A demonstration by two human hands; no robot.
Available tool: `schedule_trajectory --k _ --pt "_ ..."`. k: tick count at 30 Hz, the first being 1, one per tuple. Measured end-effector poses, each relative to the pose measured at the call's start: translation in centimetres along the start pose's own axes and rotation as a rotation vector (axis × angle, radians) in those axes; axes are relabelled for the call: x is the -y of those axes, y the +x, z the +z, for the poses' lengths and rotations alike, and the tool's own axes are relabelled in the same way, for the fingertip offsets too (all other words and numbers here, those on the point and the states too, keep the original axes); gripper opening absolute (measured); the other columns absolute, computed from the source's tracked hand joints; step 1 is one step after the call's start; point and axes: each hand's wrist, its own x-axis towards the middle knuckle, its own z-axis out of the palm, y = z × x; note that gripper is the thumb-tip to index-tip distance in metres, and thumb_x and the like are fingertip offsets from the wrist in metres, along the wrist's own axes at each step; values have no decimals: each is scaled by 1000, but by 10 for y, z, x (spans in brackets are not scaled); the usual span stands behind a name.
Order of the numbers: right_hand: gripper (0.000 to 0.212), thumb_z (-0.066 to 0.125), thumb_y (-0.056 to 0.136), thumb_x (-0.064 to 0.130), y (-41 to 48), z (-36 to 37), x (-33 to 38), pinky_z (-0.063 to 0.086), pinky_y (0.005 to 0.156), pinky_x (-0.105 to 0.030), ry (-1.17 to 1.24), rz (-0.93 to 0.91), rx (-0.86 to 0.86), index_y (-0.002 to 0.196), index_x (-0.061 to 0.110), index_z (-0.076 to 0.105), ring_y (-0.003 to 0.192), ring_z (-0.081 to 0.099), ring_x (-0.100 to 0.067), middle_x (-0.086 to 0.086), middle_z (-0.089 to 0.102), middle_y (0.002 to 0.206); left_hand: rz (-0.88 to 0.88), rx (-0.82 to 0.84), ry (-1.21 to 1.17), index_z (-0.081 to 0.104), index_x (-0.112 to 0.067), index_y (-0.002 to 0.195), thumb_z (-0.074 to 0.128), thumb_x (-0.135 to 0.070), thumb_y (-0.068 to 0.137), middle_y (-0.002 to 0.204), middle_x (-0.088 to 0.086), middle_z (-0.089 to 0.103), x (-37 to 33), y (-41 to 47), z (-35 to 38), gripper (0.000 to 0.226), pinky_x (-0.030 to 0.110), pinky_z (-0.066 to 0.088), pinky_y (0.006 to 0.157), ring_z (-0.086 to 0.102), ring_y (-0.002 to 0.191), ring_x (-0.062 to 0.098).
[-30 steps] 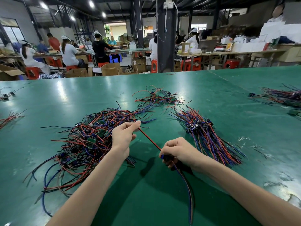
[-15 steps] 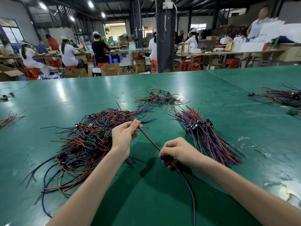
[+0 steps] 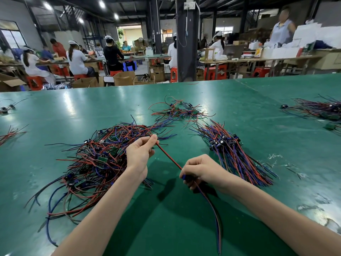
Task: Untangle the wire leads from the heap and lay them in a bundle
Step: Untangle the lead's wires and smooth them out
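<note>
L hand [image 3: 139, 154] & R hand [image 3: 200, 169] each grip red lead [image 3: 168, 155], taut btwn them, beside heap [image 3: 96, 163].

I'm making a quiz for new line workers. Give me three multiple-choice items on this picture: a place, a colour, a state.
1. Where does the tidy bundle lie?
A) left of the left hand
B) between the hands
C) right of the right hand

2. What colour is the table top?
A) green
B) white
C) grey

3. What is the left hand doing?
A) lying flat
B) pinching the wire lead
C) hanging idle

Answers: 1 C, its wires lie just right of that hand; 2 A, the surface is green throughout; 3 B, it nips the taut lead's far end.
</note>
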Motion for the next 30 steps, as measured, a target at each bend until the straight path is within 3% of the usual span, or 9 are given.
schedule_trajectory --k 4,9,12,14,16,18,22,26,30 --pt "16 61 83 4 2 -7 5 49 47 -22 164 -52 -82 69 4 70 51 57 -13 -9 65 61 -19 40 -18 67 -14 90 64 -19 89 87 -3 65 2 -6 8 6 17 48 60 52 72 4" --pt "21 61 88 11 8 -20 7 34 54 -19 270 -150 -294 72 14 75 64 44 -8 4 69 74 -68 304 86 66 -6 87 62 -22 89 76 0 68 17 -35 29 17 16 46 57 49 56 4" --pt "16 60 88 12 10 -22 6 29 47 -17 379 -149 -275 79 12 74 56 36 -7 7 65 66 -6 469 183 68 -9 84 64 -14 87 73 -2 68 26 -49 39 7 17 47 61 53 56 2" --pt "15 60 88 12 11 -21 6 35 50 -17 465 -123 -224 81 12 74 56 46 -7 3 64 70 64 530 249 68 -10 87 66 -5 85 77 -4 70 29 -52 42 7 17 50 69 59 65 2" --pt "15 59 88 12 11 -19 6 41 52 -17 504 -107 -183 83 12 73 57 55 -6 0 67 73 58 532 243 69 -11 86 67 -1 83 77 -2 71 29 -54 42 10 19 49 71 59 71 10" --pt "15 57 90 14 10 -17 6 40 49 -16 508 -107 -166 87 11 71 50 50 -4 3 63 65 34 505 230 69 -11 81 68 -1 82 72 3 68 28 -54 40 9 20 45 65 55 69 16" --pt "10 57 92 15 10 -12 3 32 47 -18 452 -99 -189 95 13 66 50 42 -6 3 63 66 -66 432 119 65 -9 74 70 -6 81 70 4 62 24 -53 37 9 16 39 55 49 61 10" --pt "7 59 92 16 9 -9 1 34 44 -19 430 -47 -164 87 11 56 48 47 -8 4 61 63 -169 388 -1 62 -10 76 68 -12 83 71 -1 68 17 -48 34 10 16 43 51 60 59 6" --pt "7 62 88 13 7 -7 0 36 45 -18 375 -27 -103 84 9 59 49 53 -8 -2 61 72 -217 317 41 63 -19 69 72 -18 80 64 -10 60 15 -43 31 15 21 39 61 54 59 2"
